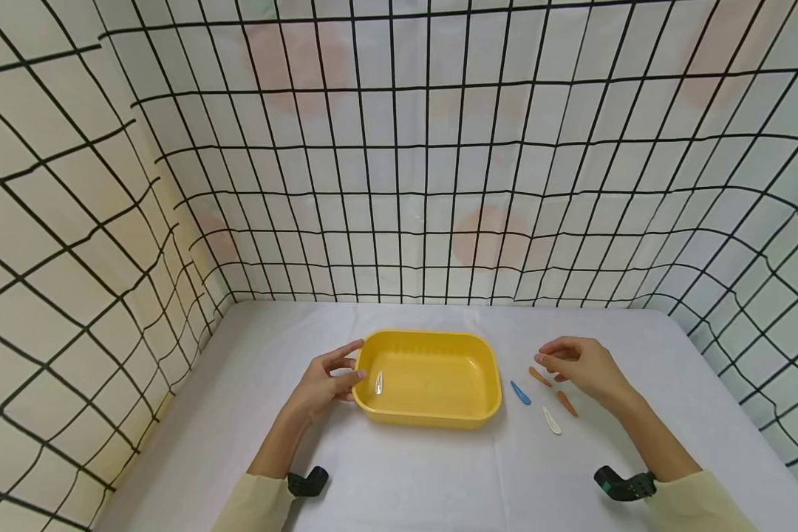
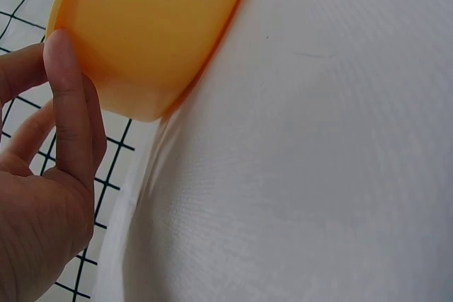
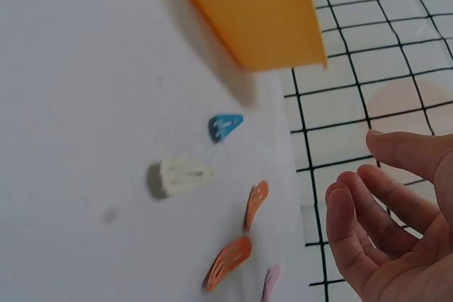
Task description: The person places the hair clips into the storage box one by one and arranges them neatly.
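A yellow plastic tray (image 1: 432, 423) sits on the white-covered table, with one white snap hair clip (image 1: 379, 382) at its left end. My left hand (image 1: 329, 380) holds the tray's left rim, thumb on the edge and other fingers along the outside. To the right of the tray lie a blue hair clip (image 1: 521, 393), a cream hair clip (image 1: 551, 420) and two orange hair clips (image 1: 567, 403). Over the farther orange one hovers my right hand (image 1: 581, 366), fingers loosely bent and nothing between them. Part of a pink hair clip (image 3: 270, 282) shows in the right wrist view.
A black wire grid (image 1: 425, 192) backed by pale cloth rises behind the table (image 1: 399, 473) and along both sides. Each wrist wears a black band with a small device (image 1: 308, 482).
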The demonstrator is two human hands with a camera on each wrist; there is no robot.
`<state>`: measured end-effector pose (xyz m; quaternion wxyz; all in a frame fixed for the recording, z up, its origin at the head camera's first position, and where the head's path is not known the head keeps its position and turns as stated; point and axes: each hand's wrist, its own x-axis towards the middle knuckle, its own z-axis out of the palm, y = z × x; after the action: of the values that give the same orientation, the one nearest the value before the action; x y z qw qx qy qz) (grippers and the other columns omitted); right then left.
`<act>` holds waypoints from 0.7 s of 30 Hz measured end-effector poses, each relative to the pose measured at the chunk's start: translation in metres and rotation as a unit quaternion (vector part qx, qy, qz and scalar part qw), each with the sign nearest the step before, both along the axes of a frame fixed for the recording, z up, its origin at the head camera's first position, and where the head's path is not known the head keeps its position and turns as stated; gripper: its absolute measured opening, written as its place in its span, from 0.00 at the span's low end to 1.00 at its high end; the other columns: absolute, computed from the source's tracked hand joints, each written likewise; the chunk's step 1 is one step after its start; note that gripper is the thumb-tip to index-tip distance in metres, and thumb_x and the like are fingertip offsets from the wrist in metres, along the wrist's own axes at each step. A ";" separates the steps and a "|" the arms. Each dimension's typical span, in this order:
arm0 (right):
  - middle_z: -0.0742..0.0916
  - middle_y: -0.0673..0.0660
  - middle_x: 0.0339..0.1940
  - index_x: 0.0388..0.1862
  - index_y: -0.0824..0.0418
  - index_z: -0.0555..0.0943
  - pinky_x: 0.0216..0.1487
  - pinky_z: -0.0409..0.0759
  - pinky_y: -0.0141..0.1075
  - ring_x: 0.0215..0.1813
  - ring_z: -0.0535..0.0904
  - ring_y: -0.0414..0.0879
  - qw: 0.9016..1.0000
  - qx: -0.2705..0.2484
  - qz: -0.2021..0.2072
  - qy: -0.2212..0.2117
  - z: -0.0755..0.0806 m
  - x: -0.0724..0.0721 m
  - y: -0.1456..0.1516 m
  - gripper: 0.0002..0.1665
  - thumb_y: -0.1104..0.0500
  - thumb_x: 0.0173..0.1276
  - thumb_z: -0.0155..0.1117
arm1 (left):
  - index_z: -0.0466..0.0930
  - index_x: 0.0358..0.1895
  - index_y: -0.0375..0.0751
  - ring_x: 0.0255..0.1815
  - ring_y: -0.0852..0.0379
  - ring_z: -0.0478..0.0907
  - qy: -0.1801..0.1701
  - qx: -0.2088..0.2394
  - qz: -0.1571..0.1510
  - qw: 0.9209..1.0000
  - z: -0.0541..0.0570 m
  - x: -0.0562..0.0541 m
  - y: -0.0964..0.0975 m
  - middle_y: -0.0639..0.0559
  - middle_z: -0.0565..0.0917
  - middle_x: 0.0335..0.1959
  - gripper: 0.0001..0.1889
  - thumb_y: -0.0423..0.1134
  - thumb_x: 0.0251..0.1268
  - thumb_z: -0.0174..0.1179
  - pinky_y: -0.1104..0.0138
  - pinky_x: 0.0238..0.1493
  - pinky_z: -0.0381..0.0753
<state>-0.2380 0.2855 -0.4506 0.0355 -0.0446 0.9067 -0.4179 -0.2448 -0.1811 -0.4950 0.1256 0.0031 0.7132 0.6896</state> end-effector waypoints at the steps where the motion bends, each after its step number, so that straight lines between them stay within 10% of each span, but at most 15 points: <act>1: 0.90 0.65 0.49 0.54 0.65 0.83 0.43 0.90 0.41 0.45 0.87 0.53 1.000 0.002 -0.003 -0.002 -0.002 0.001 0.003 0.26 0.44 0.73 0.68 | 0.75 0.72 0.55 0.22 0.58 0.78 0.000 -0.001 0.000 1.000 0.000 0.000 0.000 0.42 0.78 0.51 0.35 0.30 0.62 0.71 0.69 0.27 0.88; 21: 0.89 0.52 0.31 0.54 0.69 0.83 0.29 0.78 0.33 0.31 0.81 0.43 0.994 0.065 -0.071 -0.041 -0.045 0.004 0.049 0.26 0.47 0.74 0.66 | 0.74 0.73 0.55 0.23 0.58 0.78 0.002 -0.010 -0.004 1.000 0.002 0.001 0.001 0.42 0.78 0.51 0.35 0.31 0.63 0.71 0.69 0.28 0.88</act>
<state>-0.2335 0.3346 -0.4953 0.0454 0.0397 0.9307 -0.3609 -0.2439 -0.1803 -0.4931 0.1272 0.0061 0.7201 0.6820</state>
